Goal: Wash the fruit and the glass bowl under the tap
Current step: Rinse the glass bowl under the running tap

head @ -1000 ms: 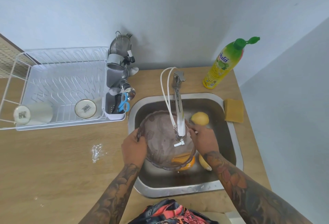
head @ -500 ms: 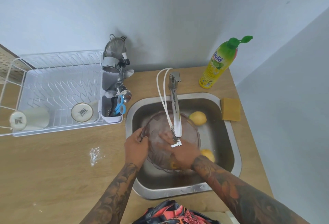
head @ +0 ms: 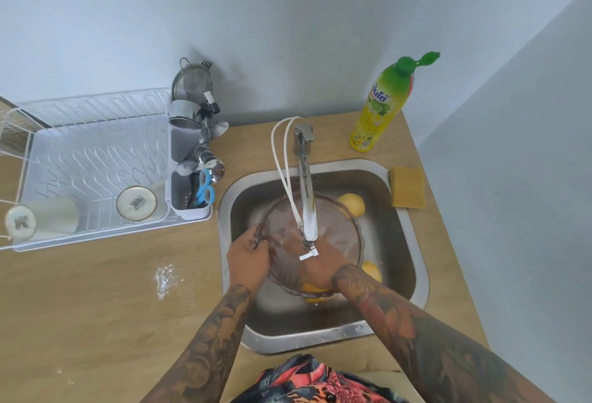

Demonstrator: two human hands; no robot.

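Left hand [head: 248,257] clamped on glass bowl [head: 347,236] rim at 9 o'clock; right hand [head: 315,266] flat inside, rubbing under tap [head: 309,210]. Bowl-washing step, mid-sink [head: 419,261]. Fruit [head: 352,204] loose at 1 and 5 o'clock. Next: rinse, then fruit.

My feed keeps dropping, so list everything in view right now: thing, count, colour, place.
glass bowl: 1, clear brownish, in sink under tap
fruit: 3 visible, yellow-orange, sink floor around and under bowl
tap: 1, chrome, behind sink
sink: 1, steel, in counter
soap bottle: 1, yellow-green, back right
sponge: 1, yellow, right of sink
dish rack: 1, white, left
cups: 2, cream, in rack
scissors: 1, blue handles, utensil caddy
left hand: grip on bowl rim
right hand: inside bowl
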